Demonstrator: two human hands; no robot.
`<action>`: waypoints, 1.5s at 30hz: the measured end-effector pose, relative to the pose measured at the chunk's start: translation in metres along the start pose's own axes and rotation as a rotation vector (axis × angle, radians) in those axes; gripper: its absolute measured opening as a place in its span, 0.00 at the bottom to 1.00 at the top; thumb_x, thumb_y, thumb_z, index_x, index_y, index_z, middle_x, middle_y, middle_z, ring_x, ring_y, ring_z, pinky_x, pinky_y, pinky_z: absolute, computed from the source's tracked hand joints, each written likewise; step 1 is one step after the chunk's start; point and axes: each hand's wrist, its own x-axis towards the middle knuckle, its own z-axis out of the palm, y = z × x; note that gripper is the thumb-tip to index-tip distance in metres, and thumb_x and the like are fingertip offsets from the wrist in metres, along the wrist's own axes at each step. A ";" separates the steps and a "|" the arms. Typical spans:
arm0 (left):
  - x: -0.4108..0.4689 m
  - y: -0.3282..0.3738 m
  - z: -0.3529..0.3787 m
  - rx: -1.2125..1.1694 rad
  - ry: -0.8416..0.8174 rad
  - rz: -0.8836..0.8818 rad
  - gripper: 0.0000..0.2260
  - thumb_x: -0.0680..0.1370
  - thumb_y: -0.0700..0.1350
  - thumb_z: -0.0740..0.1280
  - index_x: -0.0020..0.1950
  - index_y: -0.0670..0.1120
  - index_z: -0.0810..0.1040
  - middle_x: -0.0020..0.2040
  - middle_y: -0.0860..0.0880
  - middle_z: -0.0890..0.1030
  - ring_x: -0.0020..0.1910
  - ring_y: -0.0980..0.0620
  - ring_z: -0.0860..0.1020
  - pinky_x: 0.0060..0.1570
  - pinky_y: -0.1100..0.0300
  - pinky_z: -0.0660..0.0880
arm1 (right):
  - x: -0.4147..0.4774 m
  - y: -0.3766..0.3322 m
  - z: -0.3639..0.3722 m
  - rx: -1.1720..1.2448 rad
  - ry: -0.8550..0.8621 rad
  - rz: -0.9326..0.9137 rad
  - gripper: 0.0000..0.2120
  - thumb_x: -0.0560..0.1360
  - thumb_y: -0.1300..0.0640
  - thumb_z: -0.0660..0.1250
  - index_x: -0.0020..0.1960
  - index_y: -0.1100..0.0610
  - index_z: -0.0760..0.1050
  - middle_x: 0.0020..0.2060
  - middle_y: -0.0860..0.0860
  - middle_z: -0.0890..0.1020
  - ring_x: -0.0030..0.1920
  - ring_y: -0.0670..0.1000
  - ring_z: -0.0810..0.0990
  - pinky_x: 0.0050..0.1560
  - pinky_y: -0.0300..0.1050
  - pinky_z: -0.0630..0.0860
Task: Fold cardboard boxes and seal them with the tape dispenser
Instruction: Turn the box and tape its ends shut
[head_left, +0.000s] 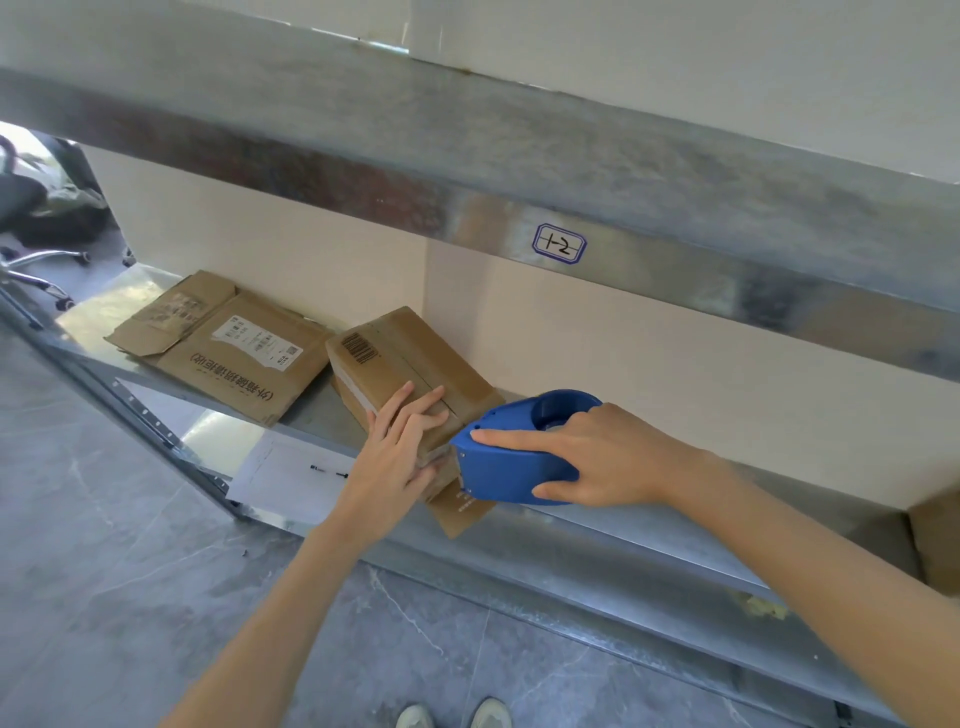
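Box (410, 358) sits on the metal shelf (623, 551); the left grip (395, 457) presses flat, fingers straight, on its top, while the right grip (608, 457) holds the blue tape dispenser (514, 467) against its near end.

Galvanised metal shelving fills the view, its mottled grey upper shelf (519, 156) running slantwise across the top and carrying a small white label (559, 244) with a blue border and a handwritten "1-2". Behind the shelves stands a plain cream wall (675, 353), whiter above the upper shelf. The lower shelf (623, 551) has a shiny, reflective surface and a perforated edge rail at its left end. The floor (104, 571) is grey tile veined in white. At far left, a dark office chair (26, 208) with a chrome wheeled base sits near bright light
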 end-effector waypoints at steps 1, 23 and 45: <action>-0.002 -0.003 -0.004 -0.002 -0.014 0.001 0.16 0.79 0.47 0.64 0.66 0.50 0.67 0.78 0.56 0.62 0.80 0.51 0.50 0.68 0.31 0.65 | 0.003 -0.002 -0.001 -0.007 0.013 -0.014 0.37 0.80 0.43 0.58 0.71 0.26 0.32 0.30 0.50 0.72 0.31 0.51 0.69 0.36 0.45 0.67; -0.003 -0.010 -0.006 -0.012 -0.022 0.015 0.15 0.80 0.50 0.65 0.65 0.49 0.69 0.77 0.57 0.63 0.80 0.51 0.52 0.70 0.36 0.64 | 0.014 0.045 -0.008 0.069 -0.007 0.060 0.36 0.77 0.44 0.63 0.67 0.19 0.40 0.29 0.46 0.71 0.32 0.47 0.68 0.43 0.43 0.71; -0.004 -0.008 -0.008 0.015 -0.015 0.026 0.17 0.80 0.54 0.63 0.65 0.48 0.69 0.77 0.55 0.63 0.80 0.51 0.52 0.69 0.41 0.69 | -0.006 0.074 -0.015 -0.113 -0.011 0.272 0.33 0.79 0.42 0.61 0.74 0.27 0.43 0.32 0.44 0.73 0.32 0.43 0.67 0.40 0.42 0.64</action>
